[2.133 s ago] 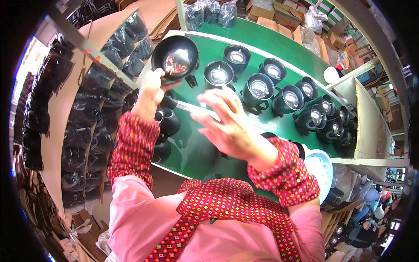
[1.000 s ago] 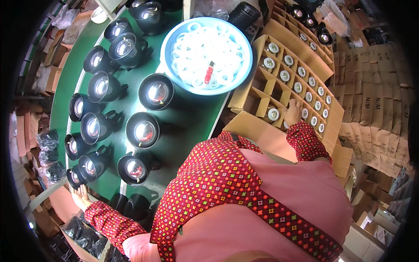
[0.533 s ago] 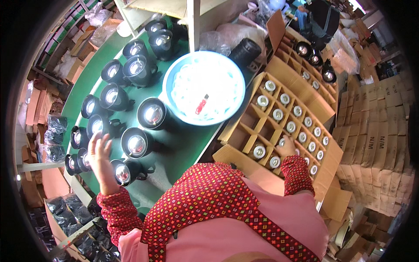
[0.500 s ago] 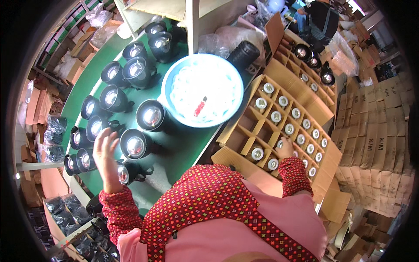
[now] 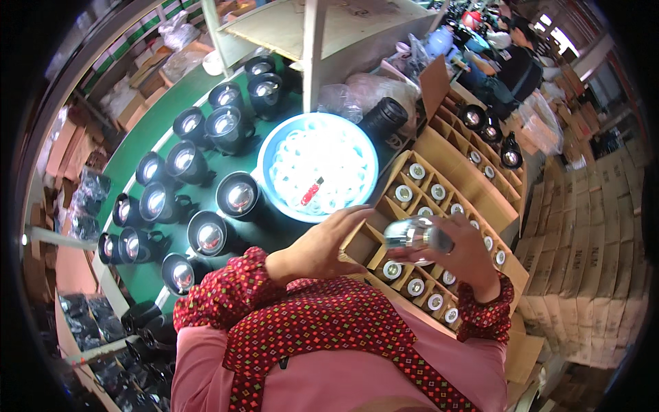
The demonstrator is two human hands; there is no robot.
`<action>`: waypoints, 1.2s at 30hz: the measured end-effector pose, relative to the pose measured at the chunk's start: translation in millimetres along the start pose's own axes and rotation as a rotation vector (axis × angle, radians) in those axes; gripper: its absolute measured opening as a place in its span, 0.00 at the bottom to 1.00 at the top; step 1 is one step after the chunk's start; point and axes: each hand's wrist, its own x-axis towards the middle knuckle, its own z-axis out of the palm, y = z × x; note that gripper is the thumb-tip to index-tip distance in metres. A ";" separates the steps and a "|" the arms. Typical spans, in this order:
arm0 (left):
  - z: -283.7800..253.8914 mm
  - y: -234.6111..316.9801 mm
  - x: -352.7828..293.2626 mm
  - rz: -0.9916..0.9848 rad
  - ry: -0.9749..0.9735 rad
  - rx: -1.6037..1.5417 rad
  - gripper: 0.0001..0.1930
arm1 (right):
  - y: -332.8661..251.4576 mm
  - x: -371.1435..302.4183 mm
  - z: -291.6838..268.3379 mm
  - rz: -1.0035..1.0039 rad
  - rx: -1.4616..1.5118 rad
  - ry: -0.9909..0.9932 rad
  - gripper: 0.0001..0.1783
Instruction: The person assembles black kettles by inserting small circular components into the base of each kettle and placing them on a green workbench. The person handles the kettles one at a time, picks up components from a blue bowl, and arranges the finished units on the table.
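Note:
My right hand (image 5: pixel 468 248) is wrapped round a shiny silver flask liner (image 5: pixel 406 240), raised and tilted sideways above a divided carton (image 5: pixel 362 242). The liner is slightly blurred; one end by my palm is dark. My left hand (image 5: pixel 319 246) reaches across toward it with thumb and fingers apart, holding nothing, just short of the liner. More silver liners with pale round rims (image 5: pixel 415 287) stand upright in the carton's cells. On the green table to the left are several black jugs (image 5: pixel 207 235) with silvery insides facing up.
A light blue basin (image 5: pixel 265 172) full of white rings, with a small red tool (image 5: pixel 312 191) on top, sits beside the carton. A white post (image 5: pixel 314 62) rises behind it. A black cylinder (image 5: pixel 384 117) lies near the basin. Stacked cartons (image 5: pixel 576 261) stand right; a person (image 5: pixel 511 72) works at the back.
My right hand has lifted a silver liner from the carton. My left hand has moved from the black jugs rightward to the carton's near side. The view has shifted slightly.

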 end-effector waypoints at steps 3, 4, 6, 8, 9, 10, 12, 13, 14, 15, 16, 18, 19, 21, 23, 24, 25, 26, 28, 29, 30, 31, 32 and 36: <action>-8.0 11.2 -1.0 0.176 0.092 0.161 0.57 | -58.6 30.1 20.5 -0.355 0.184 0.003 0.44; -10.0 10.2 -12.3 0.167 0.153 0.141 0.56 | -74.7 41.8 30.1 -0.442 0.240 0.022 0.44; -19.3 8.1 -47.4 0.121 0.306 0.125 0.53 | -82.1 59.5 61.0 -0.431 0.555 0.024 0.45; -28.3 7.7 -78.8 0.125 0.500 0.150 0.51 | -93.9 76.4 112.4 -0.267 1.131 -0.116 0.52; -34.5 12.9 -104.1 0.133 0.557 0.117 0.52 | -111.9 82.4 138.4 -0.075 1.400 -0.140 0.54; -35.5 15.5 -114.7 0.140 0.631 0.080 0.53 | -131.3 81.2 151.6 0.157 1.725 -0.256 0.52; -28.9 9.7 -129.0 0.295 0.793 -0.012 0.56 | -141.9 82.5 181.7 -0.052 1.554 -0.503 0.48; -26.5 10.0 -134.9 0.291 0.820 0.020 0.56 | -148.7 85.0 196.0 -0.174 1.459 -0.604 0.46; -25.0 10.0 -145.0 0.287 0.844 0.046 0.57 | -156.0 90.4 208.5 -0.091 1.604 -0.763 0.46; -22.5 15.1 -160.1 0.198 0.867 0.083 0.59 | -162.8 99.0 220.3 0.010 1.726 -0.962 0.46; -18.5 10.8 -216.9 0.212 0.826 0.073 0.62 | -189.1 71.2 247.9 0.093 1.850 -0.973 0.46; -17.6 7.6 -281.9 0.075 1.017 0.372 0.62 | -188.5 85.4 262.8 0.308 2.009 -1.216 0.47; -10.8 -7.1 -297.0 -0.106 1.133 0.478 0.60 | -183.2 97.7 267.2 0.420 2.051 -1.343 0.47; -5.1 -16.0 -360.3 -0.601 1.409 0.716 0.54 | -181.5 108.6 281.5 0.433 2.106 -1.560 0.50; 9.7 -59.1 -449.0 -1.089 1.612 1.023 0.47 | -186.7 104.4 294.2 0.356 2.114 -1.613 0.52; 9.8 -71.7 -492.9 -1.330 1.629 1.006 0.48 | -187.2 101.7 299.7 0.308 2.110 -1.552 0.53; 10.3 -83.5 -534.9 -1.553 1.567 1.068 0.48 | -188.5 99.5 302.6 0.428 2.056 -1.455 0.54; 9.3 -90.8 -559.9 -1.776 1.478 1.129 0.49 | -185.7 102.6 298.3 0.424 2.051 -1.450 0.53; 5.3 -100.9 -607.5 -1.912 1.426 1.192 0.43 | -190.1 99.7 303.4 0.437 2.033 -1.383 0.53; -5.1 -96.3 -618.5 -1.945 1.414 0.889 0.40 | -196.7 97.3 302.0 0.443 2.045 -1.359 0.52; -7.7 -88.0 -628.9 -1.964 1.381 0.582 0.37 | -196.3 96.9 304.1 0.443 1.994 -1.338 0.52; -9.3 -90.0 -637.6 -1.953 1.369 0.609 0.35 | -195.6 96.0 306.6 0.396 1.964 -1.315 0.52; -6.3 -88.9 -646.7 -1.954 1.361 0.641 0.32 | -195.9 95.0 310.8 0.354 1.933 -1.307 0.52; -36.8 -16.8 -589.2 -1.549 1.486 1.078 0.29 | -187.9 91.4 309.2 0.358 1.810 -1.155 0.51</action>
